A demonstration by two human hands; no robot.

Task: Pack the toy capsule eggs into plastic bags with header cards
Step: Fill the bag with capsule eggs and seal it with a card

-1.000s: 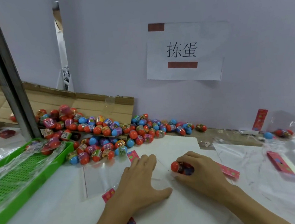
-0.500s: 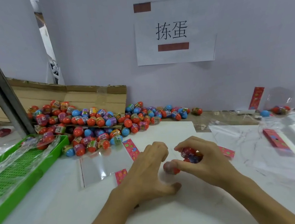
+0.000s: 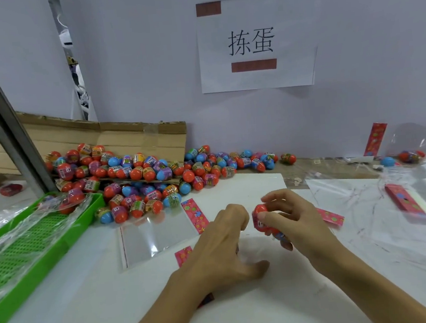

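Right hand: your right hand [image 3: 294, 221] holds a toy capsule egg [image 3: 260, 217] just above the bench [image 3: 141, 296]; grip closed on it, thumb across the front, fingers curled over the top and far side.
Egg orientation: long axis roughly upright, tilted a little; red dome up and toward your left, printed band below it. A second capsule appears lower in the same hand, but blur prevents confirmation.
Left hand: your left hand [image 3: 224, 240] is beside the egg, not clearly touching it; fingers loosely curled downward, thumb stretched out low over the bench. No object is seen in this grip.
Plastic bag: one clear plastic bag [image 3: 156, 233] lies flat on the bench left of your left hand, with its header card [image 3: 195, 215] along the right edge.
Egg stock: a pile of eggs [image 3: 141, 183] sits at the back of the bench, spilling from a cardboard flap [image 3: 137, 137].
Tray: a green tray [image 3: 34, 254] lined with clear film stands at far left.
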